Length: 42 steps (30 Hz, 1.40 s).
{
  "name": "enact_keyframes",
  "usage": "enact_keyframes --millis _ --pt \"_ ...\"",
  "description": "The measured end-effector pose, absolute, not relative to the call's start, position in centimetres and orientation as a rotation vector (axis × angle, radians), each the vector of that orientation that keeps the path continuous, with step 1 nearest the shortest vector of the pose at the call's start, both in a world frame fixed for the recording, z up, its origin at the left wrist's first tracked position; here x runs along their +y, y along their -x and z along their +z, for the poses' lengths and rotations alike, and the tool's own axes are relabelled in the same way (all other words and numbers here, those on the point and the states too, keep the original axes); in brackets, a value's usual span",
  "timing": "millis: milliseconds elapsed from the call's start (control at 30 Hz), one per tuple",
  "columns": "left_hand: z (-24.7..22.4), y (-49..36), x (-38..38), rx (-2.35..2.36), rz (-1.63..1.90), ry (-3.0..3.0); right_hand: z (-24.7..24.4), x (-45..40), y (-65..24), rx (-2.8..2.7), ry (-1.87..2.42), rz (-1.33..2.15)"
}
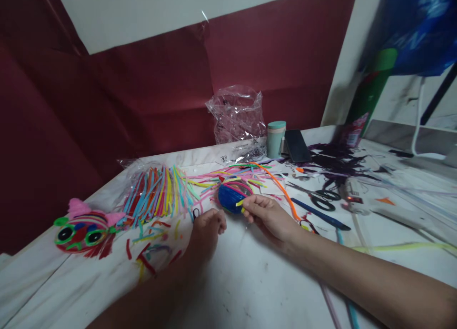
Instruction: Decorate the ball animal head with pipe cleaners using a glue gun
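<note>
My right hand (269, 217) pinches the near edge of a blue wound ball (230, 198) of pipe cleaners, with a short yellow pipe-cleaner piece (240, 203) caught between thumb and forefinger at the ball's 4 o'clock side. The ball rests on the white table (250, 281), roughly at centre. My left hand (207, 231) lies at the ball's 8 o'clock, fingertips curled down onto the table; a small black ring (196, 213) sits at its fingertips, and I cannot tell whether the fingers grip it. At 9 o'clock from the ball lies a clear bag of multicoloured pipe cleaners (157, 193), with cut scraps (150, 253) scattered below it. A finished pipe-cleaner animal face (84, 229) with pink ears sits farther out at 9 o'clock. An orange pipe cleaner (282, 188) runs at 2 o'clock. Black-handled scissors (323, 198) lie at 3 o'clock. A teal cup (276, 138) and a dark phone (297, 145) stand at 1 o'clock.
</note>
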State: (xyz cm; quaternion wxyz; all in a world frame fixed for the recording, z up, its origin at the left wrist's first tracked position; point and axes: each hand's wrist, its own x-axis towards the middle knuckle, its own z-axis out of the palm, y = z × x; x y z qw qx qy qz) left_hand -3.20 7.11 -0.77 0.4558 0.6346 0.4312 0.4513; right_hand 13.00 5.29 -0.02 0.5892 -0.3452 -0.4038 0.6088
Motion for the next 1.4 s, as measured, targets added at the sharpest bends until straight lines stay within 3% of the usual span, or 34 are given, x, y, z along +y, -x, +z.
enact_keyframes --millis 167,267,600,767,900,1000,1200,1400 --pt "-2.0 2.3 6.5 0.830 0.821 -1.495 -0.4 4.9 -12.7 -0.972 0.727 1.497" --pt "-2.0 2.1 5.6 0.927 0.748 -1.618 -0.3 4.7 -12.6 -0.985 0.710 1.520" --pt "1.6 7.1 11.4 1.364 1.493 -1.525 1.5 5.9 -14.4 -0.822 0.666 1.372" --pt "1.5 7.0 11.5 1.379 1.365 -1.878 1.3 5.7 -14.1 -0.824 0.651 1.372" --pt "0.8 4.2 8.0 1.047 1.009 -2.242 0.6 4.9 -13.0 -0.959 0.631 1.437" --pt "0.5 3.6 6.6 0.860 0.991 -2.493 0.4 5.1 -13.0 -1.042 0.656 1.383" --pt "1.9 4.2 10.5 1.027 1.232 -2.517 0.0 8.4 -16.3 -0.685 0.906 1.066" --pt "1.9 2.4 13.4 1.054 0.844 -2.620 -1.5 9.2 -16.9 -0.765 0.948 1.210"
